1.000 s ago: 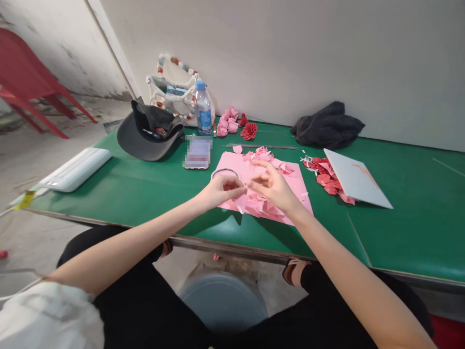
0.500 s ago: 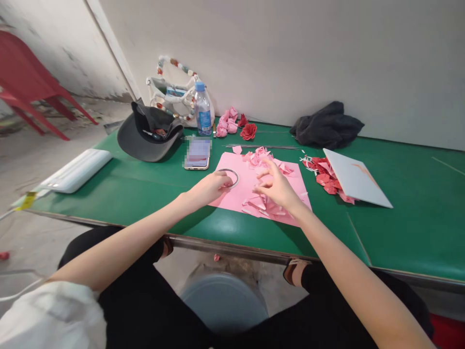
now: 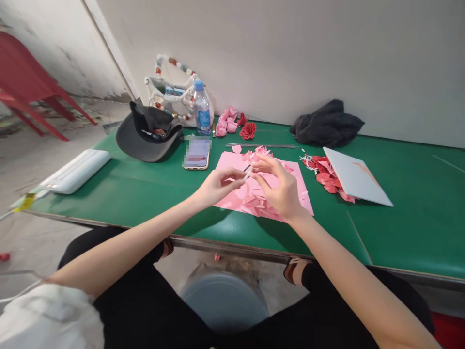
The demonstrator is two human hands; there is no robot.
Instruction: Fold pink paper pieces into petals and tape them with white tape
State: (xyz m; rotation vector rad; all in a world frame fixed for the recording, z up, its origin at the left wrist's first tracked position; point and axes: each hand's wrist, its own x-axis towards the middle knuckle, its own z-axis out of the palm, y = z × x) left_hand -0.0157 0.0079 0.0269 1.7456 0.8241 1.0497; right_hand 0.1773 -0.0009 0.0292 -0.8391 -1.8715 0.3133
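Observation:
Over the pink sheet (image 3: 227,165), my left hand (image 3: 224,184) pinches the roll of tape (image 3: 247,172), its ring seen nearly edge-on. Facing it, my right hand (image 3: 279,186) has its thumb and fingers curved at the tape's right edge; its fingertips are close together, and whether they hold a tape end is too small to tell. Pink paper pieces (image 3: 256,201) lie on the sheet below my hands, and more of them (image 3: 262,151) are behind my fingers.
On the green table (image 3: 145,194) are a phone (image 3: 197,152), a cap (image 3: 148,138), a bottle (image 3: 202,109), paper flowers (image 3: 248,130), thin wires (image 3: 261,146), a black cloth (image 3: 327,123), red petals (image 3: 329,182) under a white board (image 3: 358,177) and a white device (image 3: 76,169).
My left hand has lifted the ring off the pink sheet and turned it edge-on. My right hand has come in to meet it, fingers closer together.

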